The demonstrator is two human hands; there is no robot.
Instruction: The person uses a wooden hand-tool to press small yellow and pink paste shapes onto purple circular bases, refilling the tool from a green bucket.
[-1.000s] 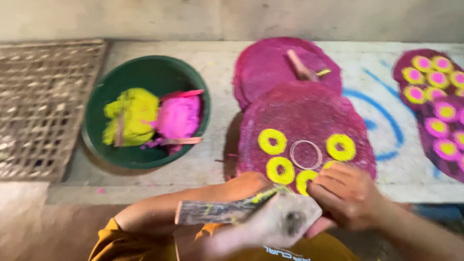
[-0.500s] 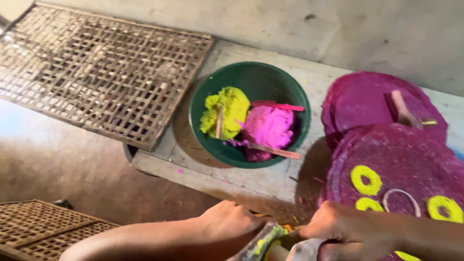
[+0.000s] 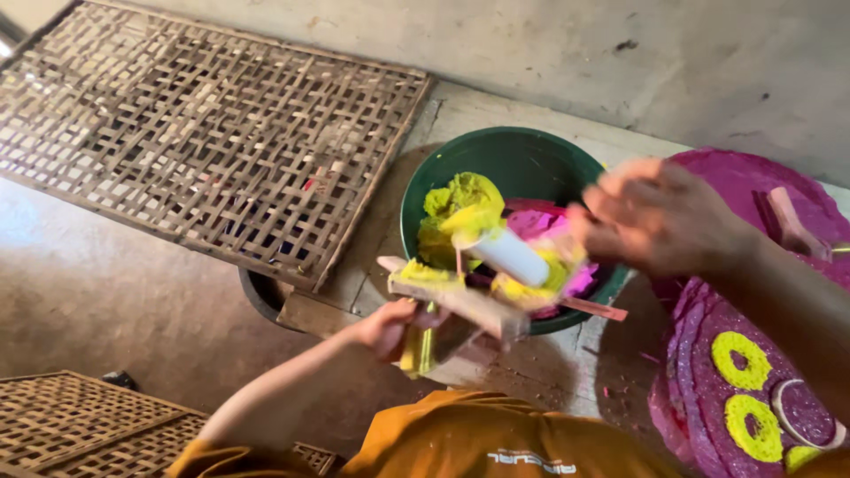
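Both hands now risen over the green bowl [image 3: 522,159], left hand [image 3: 390,326] gripping a paste-smeared wooden stick [image 3: 456,301], right hand [image 3: 660,217] blurring, loosely spread, white tube [image 3: 509,255] just beside its fingertips, hold unclear.

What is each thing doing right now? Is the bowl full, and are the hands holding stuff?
Green bowl: upright, partly filled with yellow and pink paste.
Left hand: closed on a wooden tool smeared with yellow.
Right hand: blurred; whether it grips the white tube is unclear.
Purple disc: flat, yellow rings on it.
Woven tray: lying flat.
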